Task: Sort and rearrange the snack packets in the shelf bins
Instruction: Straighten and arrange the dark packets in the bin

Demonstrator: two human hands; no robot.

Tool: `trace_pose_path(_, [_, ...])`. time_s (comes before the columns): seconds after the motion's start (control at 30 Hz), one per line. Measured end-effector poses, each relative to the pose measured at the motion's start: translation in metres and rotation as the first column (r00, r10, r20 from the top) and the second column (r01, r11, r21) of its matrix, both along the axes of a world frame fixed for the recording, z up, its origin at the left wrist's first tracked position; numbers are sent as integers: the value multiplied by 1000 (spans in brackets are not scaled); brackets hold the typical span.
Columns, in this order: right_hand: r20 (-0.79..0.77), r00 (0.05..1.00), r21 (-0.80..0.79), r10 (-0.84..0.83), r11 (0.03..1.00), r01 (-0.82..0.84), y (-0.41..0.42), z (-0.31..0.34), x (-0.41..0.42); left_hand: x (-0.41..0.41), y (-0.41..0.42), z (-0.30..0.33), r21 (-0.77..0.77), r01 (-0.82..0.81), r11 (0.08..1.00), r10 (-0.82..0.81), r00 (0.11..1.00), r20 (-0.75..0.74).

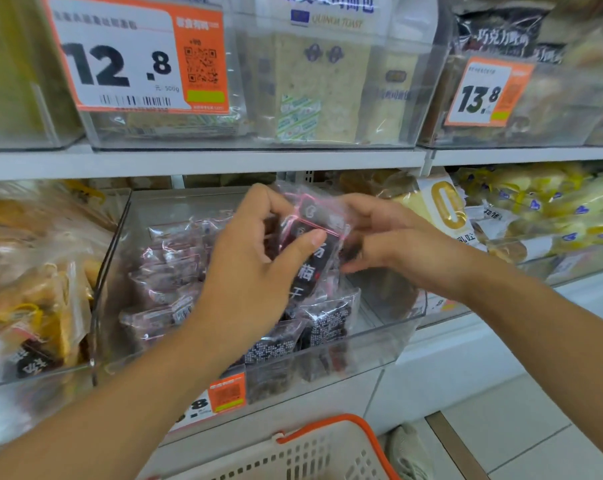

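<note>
Here, both hands hold a dark snack packet above the clear bin: left hand curled round it, thumb on the label; right hand seemingly pinching its right edge, fingertips half hidden.

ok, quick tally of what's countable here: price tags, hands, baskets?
Orange price tags: 3, namely the 12.8 tag, the 13.8 tag and a partly hidden tag on the lower bin front
Hands: 2, left hand and right hand, both on dark snack packets
Baskets: 1, cream basket with orange rim
Total: 6
</note>
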State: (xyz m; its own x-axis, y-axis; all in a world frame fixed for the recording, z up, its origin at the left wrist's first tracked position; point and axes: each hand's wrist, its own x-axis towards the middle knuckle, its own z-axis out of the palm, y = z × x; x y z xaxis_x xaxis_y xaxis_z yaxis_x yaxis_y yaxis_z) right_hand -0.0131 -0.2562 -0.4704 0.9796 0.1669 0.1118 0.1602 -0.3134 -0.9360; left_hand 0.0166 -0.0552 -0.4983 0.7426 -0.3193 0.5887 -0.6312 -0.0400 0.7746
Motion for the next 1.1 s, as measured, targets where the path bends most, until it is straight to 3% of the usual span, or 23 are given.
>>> trace_pose_path(0.07, [-50,990,89,132,988,-127,3,5,-15,-6,-10,0,0,15,1000,-15,999,40])
trace_pose_path(0.2, [97,989,58,-115,992,110,9,9,-16,-16,-19,4,31,93,995,-94,995,38])
trace_pose_path(0.3, [275,929,-140,-249,945,295,-3,12,-16,-9,-15,7,146,108,983,-97,992,-81])
trace_pose_path(0.37, [435,838,-319,-328,814,485,-15,9,-14,4,-4,7,332,88,939,-49,991,-122])
trace_pose_path(0.47, [535,759,-496,-372,589,638,-17,2,-6,15,6,10,690,-50,722,29,999,41])
trace_pose_path(0.53, [554,778,-613,-295,489,621,-9,2,2,25,-3,14,808,-113,578,-5,990,142])
trace_pose_path(0.63, [528,789,-613,-313,503,610,-5,15,8,53,-26,24,867,-41,496,9,999,42])
trace_pose_path(0.73, [419,836,-654,-355,520,549,-13,19,10,90,-39,27,862,95,498,-6,994,-106])
trace_pose_path(0.8, [352,875,-703,-332,523,482,-11,12,11,110,-46,22,823,113,556,-29,993,-117])
trace_pose_path(0.9, [342,902,-823,-262,380,422,-6,-4,17,130,-63,9,772,61,632,-34,998,-51])
trace_pose_path(1.0, [329,916,-869,-227,306,388,-2,-16,24,138,-79,0,817,30,576,-69,998,11])
trace_pose_path(1.1, [263,937,-866,-229,373,334,-1,-30,35,141,-89,0,835,-25,549,-23,999,44])
